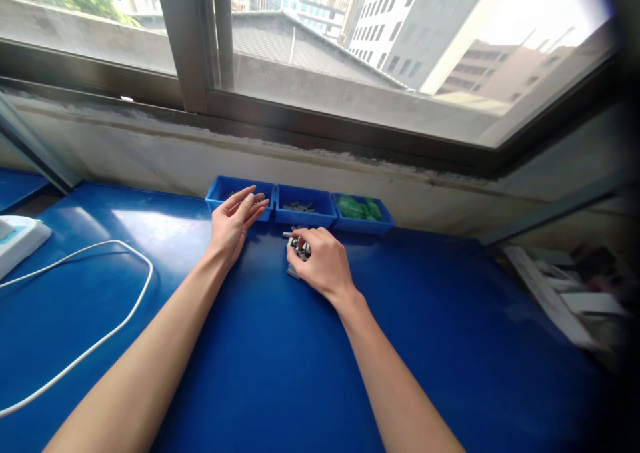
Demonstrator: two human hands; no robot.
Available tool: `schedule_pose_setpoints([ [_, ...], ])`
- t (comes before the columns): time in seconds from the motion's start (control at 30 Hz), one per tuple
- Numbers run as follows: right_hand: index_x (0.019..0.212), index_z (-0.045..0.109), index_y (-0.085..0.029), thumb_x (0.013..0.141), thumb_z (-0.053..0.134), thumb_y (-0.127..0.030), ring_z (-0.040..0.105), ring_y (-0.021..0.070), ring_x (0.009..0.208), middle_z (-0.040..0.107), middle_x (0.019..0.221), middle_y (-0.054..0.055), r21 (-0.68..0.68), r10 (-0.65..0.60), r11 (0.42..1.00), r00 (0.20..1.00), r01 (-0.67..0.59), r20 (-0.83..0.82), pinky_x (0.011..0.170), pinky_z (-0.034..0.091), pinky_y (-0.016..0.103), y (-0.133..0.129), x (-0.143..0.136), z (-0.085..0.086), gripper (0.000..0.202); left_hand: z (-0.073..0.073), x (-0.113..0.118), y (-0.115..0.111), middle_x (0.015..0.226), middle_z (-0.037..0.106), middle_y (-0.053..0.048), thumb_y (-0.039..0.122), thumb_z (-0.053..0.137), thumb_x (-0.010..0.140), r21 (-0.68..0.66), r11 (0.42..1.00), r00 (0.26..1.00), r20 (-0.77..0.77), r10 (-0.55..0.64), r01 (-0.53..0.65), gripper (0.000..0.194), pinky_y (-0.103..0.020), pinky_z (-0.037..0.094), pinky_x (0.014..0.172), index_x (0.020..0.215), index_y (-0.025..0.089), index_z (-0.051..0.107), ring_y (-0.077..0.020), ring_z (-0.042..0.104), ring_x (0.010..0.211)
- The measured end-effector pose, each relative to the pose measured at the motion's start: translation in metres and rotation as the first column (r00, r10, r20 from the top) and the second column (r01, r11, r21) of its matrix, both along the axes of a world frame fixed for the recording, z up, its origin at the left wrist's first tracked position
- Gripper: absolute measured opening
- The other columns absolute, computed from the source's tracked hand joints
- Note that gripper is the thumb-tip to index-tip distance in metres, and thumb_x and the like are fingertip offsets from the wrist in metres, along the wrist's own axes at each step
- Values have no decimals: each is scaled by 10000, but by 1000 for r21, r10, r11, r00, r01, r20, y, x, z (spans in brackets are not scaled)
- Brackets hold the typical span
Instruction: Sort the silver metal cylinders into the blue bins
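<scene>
Right grip is partly curled, its thumb and fingers around small grey pieces just in front of the middle blue bin; whether it pinches one cannot be told. Left grip is open, fingers spread, at the near edge of the left bin, to the left of the middle bin; small bits show by its fingertips, though whether they rest on the hand or in the bin is unclear.

Behind the middle bin rises a wide window; beneath the bin spreads the blue counter; a white cable curves across it, well to the bin's left.

Level with the middle bin, the right bin holds green items; dark pieces lie in the middle one.

Smallest, the grey pieces lie leftward of the right palm, right at its fingertips; the right hand is clearly the nearer; one slim piece juts left, its long axis roughly parallel to the bin's front.
</scene>
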State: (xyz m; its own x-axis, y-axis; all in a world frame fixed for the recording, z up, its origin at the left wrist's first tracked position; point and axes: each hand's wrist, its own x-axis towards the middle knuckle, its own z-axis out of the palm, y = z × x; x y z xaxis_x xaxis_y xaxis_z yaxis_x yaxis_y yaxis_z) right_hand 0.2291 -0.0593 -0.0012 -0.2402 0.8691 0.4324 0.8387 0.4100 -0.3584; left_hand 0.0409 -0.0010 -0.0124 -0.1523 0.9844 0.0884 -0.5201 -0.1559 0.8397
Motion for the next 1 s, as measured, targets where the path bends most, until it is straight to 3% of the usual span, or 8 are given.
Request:
schedule_pose_setpoints([
  [0.13, 1064, 747, -218, 849, 661, -257, 632, 281, 928, 770, 991, 90, 5, -6, 1000, 993, 5, 117, 807, 515, 402, -5, -7, 1, 235, -2, 1, -1, 955, 790, -106, 424, 869, 734, -2, 999, 996, -83, -38, 38, 425, -287, 576, 836, 1039, 148, 760, -190, 759, 869],
  [0.3, 1097, 743, -211, 863, 637, -223, 618, 298, 956, 769, 1033, 106, -12, -45, 999, 988, 48, 145, 840, 515, 429, -7, -14, -3, 257, -6, 1, 1, 887, 790, -86, 404, 856, 740, -20, 999, 992, -117, -50, 48, 393, -256, 563, 759, 1026, 150, 764, -163, 740, 779],
  [0.5, 1082, 744, -212, 822, 631, -139, 627, 285, 922, 773, 1002, 91, -55, -101, 993, 995, 103, 24, 843, 515, 420, -7, -19, -7, 293, -7, 0, 0, 848, 782, -83, 385, 856, 732, -35, 998, 991, -126, -53, 49, 371, -246, 542, 730, 998, 140, 772, -161, 725, 756],
  [0.73, 1110, 716, -232, 774, 652, -107, 640, 233, 897, 753, 890, 21, -161, -63, 986, 979, 31, -192, 850, 506, 351, -2, -16, -8, 365, -8, 0, -2, 860, 781, -78, 363, 795, 798, -1, 996, 977, -195, -85, 87, 316, -242, 533, 743, 1014, 133, 774, -154, 715, 767],
  [1.0, 1146, 691, -240, 764, 681, -96, 655, 212, 905, 747, 898, 4, -137, 29, 989, 974, -61, -226, 853, 489, 322, 0, -15, -8, 409, -8, 3, -7, 867, 774, -76, 345, 749, 821, 15, 986, 939, -308, -152, 164, 316, -269, 531, 767, 1049, 126, 760, -160, 706, 764],
])
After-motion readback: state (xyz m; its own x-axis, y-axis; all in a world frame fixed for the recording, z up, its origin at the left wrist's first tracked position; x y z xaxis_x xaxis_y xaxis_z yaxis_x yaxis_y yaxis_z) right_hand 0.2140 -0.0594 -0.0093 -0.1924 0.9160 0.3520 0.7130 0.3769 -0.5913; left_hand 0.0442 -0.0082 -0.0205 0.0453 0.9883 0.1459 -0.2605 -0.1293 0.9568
